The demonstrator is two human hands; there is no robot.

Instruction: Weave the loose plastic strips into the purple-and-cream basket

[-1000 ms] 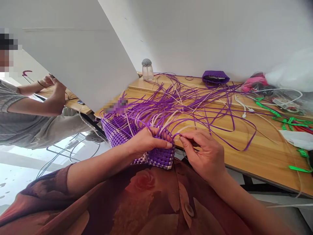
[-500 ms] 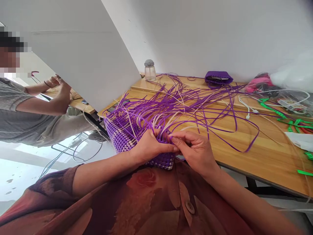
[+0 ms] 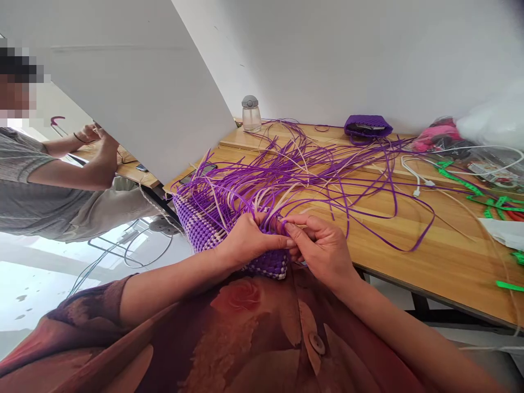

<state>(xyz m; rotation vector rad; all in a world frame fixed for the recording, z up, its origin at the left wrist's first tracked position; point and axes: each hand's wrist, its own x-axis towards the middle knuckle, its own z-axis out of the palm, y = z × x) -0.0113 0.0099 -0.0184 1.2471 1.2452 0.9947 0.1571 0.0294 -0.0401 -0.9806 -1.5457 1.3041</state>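
A woven basket (image 3: 198,224) in purple and cream plastic strips rests at the table's near edge, against my body. Long loose strips (image 3: 286,169) fan out from its upper edge across the table. My left hand (image 3: 251,240) grips the basket's near corner, thumb outside on the weave and fingers tucked behind, partly hidden. Close beside it, my right hand (image 3: 321,245) pinches a purple strip (image 3: 284,225) between thumb and forefinger at the basket's rim. The other right fingers are curled under.
On the wooden table (image 3: 409,229) stand a clear bottle (image 3: 251,115) and a small purple woven pouch (image 3: 367,128). White cables (image 3: 416,180), green tape (image 3: 462,183) and plastic bags (image 3: 491,131) lie at right. Another person (image 3: 61,180) sits at left beyond a grey partition (image 3: 135,76).
My right hand has shifted slightly left, closer to my left hand, with its fingers more curled at the strip. My left hand keeps its hold on the basket.
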